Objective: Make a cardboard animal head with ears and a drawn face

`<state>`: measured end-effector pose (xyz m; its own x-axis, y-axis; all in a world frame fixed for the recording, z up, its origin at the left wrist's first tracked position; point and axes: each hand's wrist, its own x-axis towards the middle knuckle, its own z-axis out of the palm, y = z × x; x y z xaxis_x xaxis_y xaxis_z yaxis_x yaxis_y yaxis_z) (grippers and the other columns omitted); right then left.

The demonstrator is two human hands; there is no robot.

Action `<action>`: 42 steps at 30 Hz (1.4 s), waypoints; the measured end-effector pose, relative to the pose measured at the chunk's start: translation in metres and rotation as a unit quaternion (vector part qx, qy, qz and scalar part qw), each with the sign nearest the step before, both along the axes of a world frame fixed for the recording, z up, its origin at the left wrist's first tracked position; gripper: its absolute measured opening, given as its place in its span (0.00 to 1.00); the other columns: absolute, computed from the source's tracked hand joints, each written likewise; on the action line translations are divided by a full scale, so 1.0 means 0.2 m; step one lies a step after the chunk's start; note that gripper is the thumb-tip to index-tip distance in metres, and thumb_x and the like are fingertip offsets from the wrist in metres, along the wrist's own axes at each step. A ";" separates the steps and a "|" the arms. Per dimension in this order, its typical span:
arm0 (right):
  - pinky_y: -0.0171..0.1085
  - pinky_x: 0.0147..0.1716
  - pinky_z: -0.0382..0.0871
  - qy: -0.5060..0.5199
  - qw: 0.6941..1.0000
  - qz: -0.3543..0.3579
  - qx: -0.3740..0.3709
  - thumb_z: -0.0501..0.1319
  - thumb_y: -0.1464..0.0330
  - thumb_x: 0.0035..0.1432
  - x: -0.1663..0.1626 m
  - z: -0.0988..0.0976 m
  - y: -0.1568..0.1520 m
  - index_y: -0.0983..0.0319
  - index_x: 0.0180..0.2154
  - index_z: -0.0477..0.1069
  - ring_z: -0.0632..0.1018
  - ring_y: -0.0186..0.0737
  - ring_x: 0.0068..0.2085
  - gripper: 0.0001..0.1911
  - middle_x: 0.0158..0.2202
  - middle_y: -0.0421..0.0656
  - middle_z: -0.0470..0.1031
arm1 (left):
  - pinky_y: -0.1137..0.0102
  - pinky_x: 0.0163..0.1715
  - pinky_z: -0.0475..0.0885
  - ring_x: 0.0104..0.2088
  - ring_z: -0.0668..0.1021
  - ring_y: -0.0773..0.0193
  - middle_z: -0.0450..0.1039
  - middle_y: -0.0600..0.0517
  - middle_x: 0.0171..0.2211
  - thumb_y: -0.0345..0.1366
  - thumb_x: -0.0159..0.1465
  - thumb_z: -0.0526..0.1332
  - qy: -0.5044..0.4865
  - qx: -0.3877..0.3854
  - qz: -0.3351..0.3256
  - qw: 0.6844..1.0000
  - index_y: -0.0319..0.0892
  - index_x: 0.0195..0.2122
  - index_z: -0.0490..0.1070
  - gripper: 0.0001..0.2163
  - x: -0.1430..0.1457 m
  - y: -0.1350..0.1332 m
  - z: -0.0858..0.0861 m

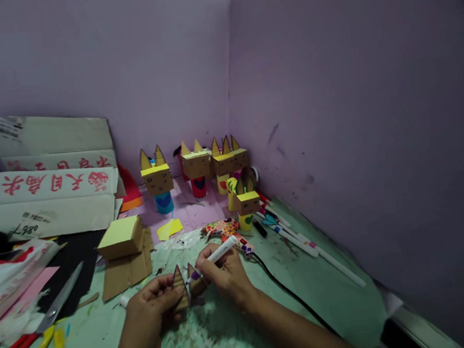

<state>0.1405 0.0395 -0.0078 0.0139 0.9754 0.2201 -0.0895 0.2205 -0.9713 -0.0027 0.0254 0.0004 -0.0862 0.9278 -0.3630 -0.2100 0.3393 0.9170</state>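
**Head view: marker tip on a small cardboard piece**

Grips a white marker (220, 251) in the right hand (224, 275), with the fingers closed tight round the barrel and the purple tip pointing down to the left. Touches with this tip the small cardboard piece (182, 290), on the side of its right ear. Pinches the same piece in the left hand (150, 306), thumb and fingers narrow on its lower left part, so that the two pointed ears stand up between both hands. Holds everything low over the green table (331, 277), near the front middle; cannot tell if the piece rests on the surface or hangs just above it.

Sees to the left of the hands a stack of cardboard blocks (124, 252) with a yellow top, and further left the scissors (60, 301) with red handles, lying flat. Finds a black cable (290, 296) running from behind the right hand toward the front right. Counts several cardboard figures (157, 178) with pointed ears standing upright in the corner of the purple walls (332, 101), one more a little nearer. Notes loose pens (301, 242) beside them on the right, a yellow paper scrap (170, 228) in front, and folded cartons (55, 183) with red characters leaning at the left wall.
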 end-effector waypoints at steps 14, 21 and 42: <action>0.30 0.16 0.56 0.123 0.989 -0.009 -0.079 0.61 0.61 0.49 -0.02 -0.04 0.00 0.62 0.22 0.66 0.64 0.29 0.15 0.13 0.13 0.34 0.63 | 0.78 0.14 0.63 0.17 0.67 0.72 0.71 0.55 0.18 0.36 0.32 0.74 0.010 -0.019 -0.001 1.000 0.36 0.26 0.73 0.19 0.00 0.00 0.02; 0.29 0.14 0.54 0.168 0.982 -0.024 -0.083 0.62 0.60 0.47 -0.01 -0.02 0.08 0.62 0.19 0.64 0.62 0.27 0.13 0.14 0.11 0.34 0.62 | 0.77 0.15 0.63 0.18 0.67 0.72 0.71 0.55 0.19 0.36 0.34 0.74 0.007 -0.017 -0.011 1.000 0.36 0.27 0.74 0.18 0.00 0.01 0.01; 0.32 0.19 0.60 0.137 0.988 -0.017 -0.067 0.63 0.65 0.45 0.04 -0.03 0.02 0.62 0.24 0.68 0.69 0.33 0.19 0.07 0.16 0.36 0.69 | 0.77 0.14 0.60 0.15 0.67 0.72 0.68 0.56 0.14 0.33 0.38 0.68 -0.013 -0.002 -0.033 0.999 0.37 0.23 0.71 0.10 0.00 -0.02 0.02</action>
